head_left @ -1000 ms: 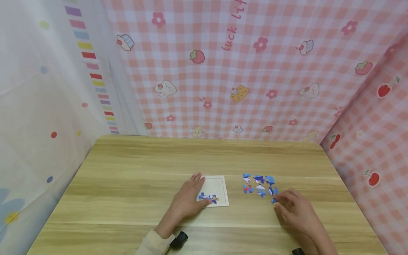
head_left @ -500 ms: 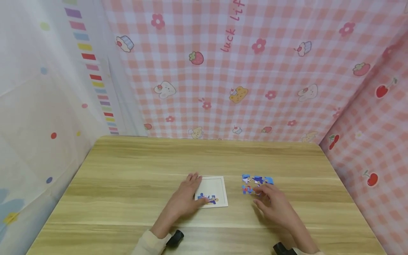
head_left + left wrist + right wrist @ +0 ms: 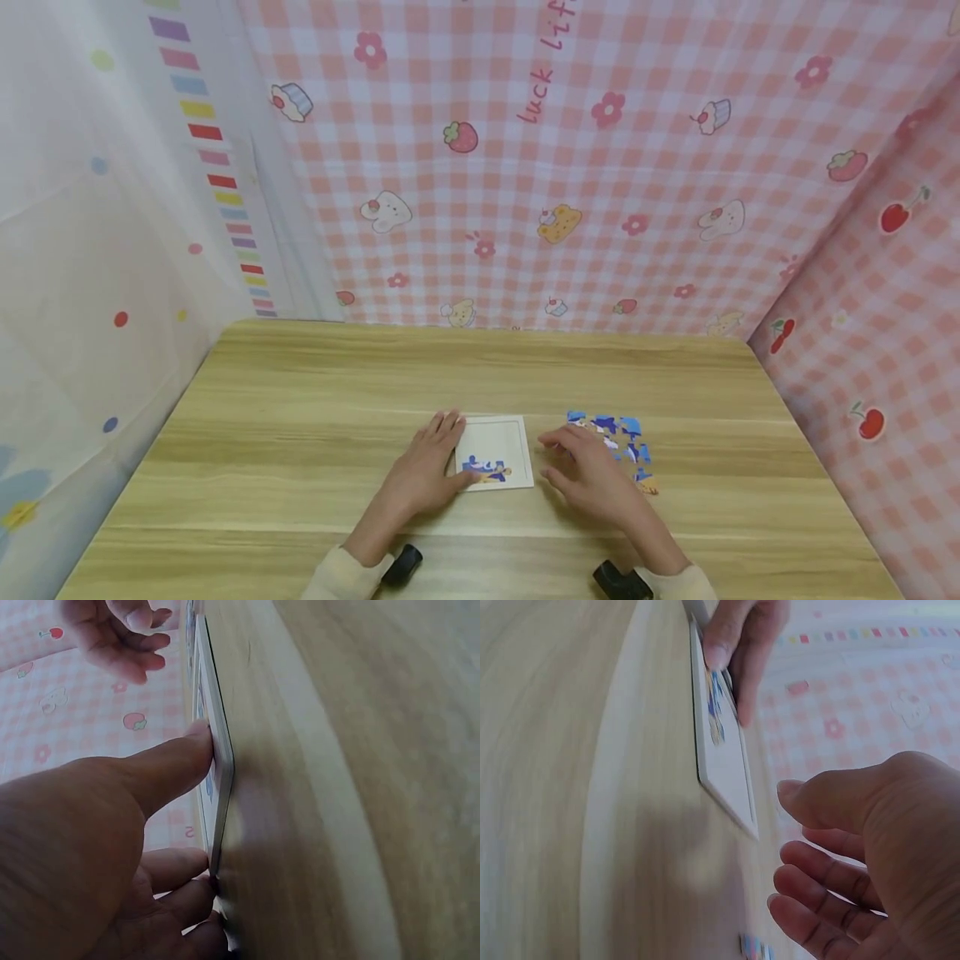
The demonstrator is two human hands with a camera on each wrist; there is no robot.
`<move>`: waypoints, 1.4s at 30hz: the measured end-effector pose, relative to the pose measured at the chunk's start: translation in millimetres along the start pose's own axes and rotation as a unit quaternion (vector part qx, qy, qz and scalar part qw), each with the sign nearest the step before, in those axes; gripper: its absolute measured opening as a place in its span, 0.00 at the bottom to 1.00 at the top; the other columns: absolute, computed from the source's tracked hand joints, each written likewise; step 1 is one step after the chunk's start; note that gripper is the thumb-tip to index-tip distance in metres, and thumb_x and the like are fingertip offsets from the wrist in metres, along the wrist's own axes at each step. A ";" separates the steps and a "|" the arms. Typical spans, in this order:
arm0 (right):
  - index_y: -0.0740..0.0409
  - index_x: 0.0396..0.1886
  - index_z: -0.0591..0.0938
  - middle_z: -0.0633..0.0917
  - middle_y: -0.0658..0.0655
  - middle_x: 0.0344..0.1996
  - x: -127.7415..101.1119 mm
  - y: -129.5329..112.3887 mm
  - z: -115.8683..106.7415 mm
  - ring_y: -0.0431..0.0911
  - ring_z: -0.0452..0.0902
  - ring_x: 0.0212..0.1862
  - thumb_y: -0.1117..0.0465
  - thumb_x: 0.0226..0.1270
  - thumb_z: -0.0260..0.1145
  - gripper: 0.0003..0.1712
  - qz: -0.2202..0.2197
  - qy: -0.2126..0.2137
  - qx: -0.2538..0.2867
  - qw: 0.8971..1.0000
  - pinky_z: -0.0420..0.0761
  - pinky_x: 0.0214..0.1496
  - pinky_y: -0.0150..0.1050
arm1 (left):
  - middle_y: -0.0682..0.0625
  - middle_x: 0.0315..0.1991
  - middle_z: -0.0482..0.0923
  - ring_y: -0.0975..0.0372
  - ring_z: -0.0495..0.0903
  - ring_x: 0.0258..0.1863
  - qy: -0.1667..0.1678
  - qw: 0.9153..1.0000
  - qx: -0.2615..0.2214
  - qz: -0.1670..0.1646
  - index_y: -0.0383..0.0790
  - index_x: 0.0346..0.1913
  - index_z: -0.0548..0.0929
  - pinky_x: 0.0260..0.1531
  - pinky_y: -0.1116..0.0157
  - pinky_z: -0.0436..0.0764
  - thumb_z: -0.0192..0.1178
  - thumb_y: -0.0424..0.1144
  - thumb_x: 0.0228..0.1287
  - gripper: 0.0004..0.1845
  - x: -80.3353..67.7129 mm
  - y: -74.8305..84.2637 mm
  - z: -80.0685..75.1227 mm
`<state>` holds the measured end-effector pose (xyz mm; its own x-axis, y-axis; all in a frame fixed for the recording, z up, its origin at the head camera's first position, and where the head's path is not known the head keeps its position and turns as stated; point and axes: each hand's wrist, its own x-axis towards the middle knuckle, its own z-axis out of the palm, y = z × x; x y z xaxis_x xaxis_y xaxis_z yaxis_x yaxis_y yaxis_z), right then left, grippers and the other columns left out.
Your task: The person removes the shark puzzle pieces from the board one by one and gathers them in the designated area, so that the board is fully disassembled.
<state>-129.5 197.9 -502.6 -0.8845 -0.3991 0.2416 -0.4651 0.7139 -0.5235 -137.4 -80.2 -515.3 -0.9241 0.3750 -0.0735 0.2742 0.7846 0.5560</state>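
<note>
A white puzzle tray [image 3: 497, 440] lies flat on the wooden table [image 3: 300, 400], with a few blue joined pieces [image 3: 487, 469] in its near left corner. My left hand [image 3: 426, 473] rests on the tray's left edge, fingers straight, its thumb [image 3: 176, 761] pressing the tray's rim [image 3: 219, 776]. My right hand [image 3: 587, 473] hovers just right of the tray, fingers loosely curled, and nothing shows between them in the right wrist view [image 3: 855, 847]. Loose blue pieces [image 3: 628, 433] lie scattered behind and right of that hand.
Pink checked cloth walls [image 3: 600, 208] close in the back and right of the table, a pale dotted curtain [image 3: 90, 250] the left. The table's far half and left side are bare wood. Black wrist mounts [image 3: 403, 565] show at the near edge.
My right hand has moved left from the near right of the loose pieces to beside the tray. An orange piece it covered now shows. The left hand stays on the tray.
</note>
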 end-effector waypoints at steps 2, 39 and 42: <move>0.57 0.53 0.85 0.85 0.50 0.43 3.6 -5.0 4.6 0.43 0.79 0.43 0.61 0.61 0.77 0.20 0.003 -0.014 0.008 1.000 0.82 0.45 0.35 | 0.39 0.82 0.52 0.44 0.49 0.83 0.000 1.000 0.005 0.001 0.33 0.79 0.60 0.82 0.44 0.53 0.65 0.54 0.68 0.46 0.0 -0.6 -0.4; 0.51 0.53 0.86 0.78 0.47 0.45 12.6 -33.1 51.2 0.38 0.70 0.46 0.62 0.63 0.74 0.18 -0.003 -0.058 0.013 0.998 0.79 0.49 0.35 | 0.38 0.82 0.54 0.44 0.51 0.82 0.004 1.000 0.001 0.006 0.32 0.78 0.62 0.81 0.43 0.55 0.66 0.55 0.67 0.46 -0.7 -2.8 1.5; 0.52 0.53 0.86 0.78 0.47 0.45 12.5 -33.5 51.7 0.38 0.70 0.46 0.62 0.63 0.74 0.17 -0.003 -0.051 0.011 0.999 0.79 0.49 0.36 | 0.38 0.81 0.54 0.44 0.51 0.82 0.005 1.000 0.001 0.007 0.32 0.78 0.62 0.81 0.42 0.55 0.66 0.55 0.67 0.46 -0.4 -2.6 1.4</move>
<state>-123.1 139.3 -524.3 -0.8728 -0.4606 0.1613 -0.4687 0.6991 -0.5400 -137.4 -81.7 -517.9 -0.9230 0.3806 -0.0568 0.2877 0.7804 0.5551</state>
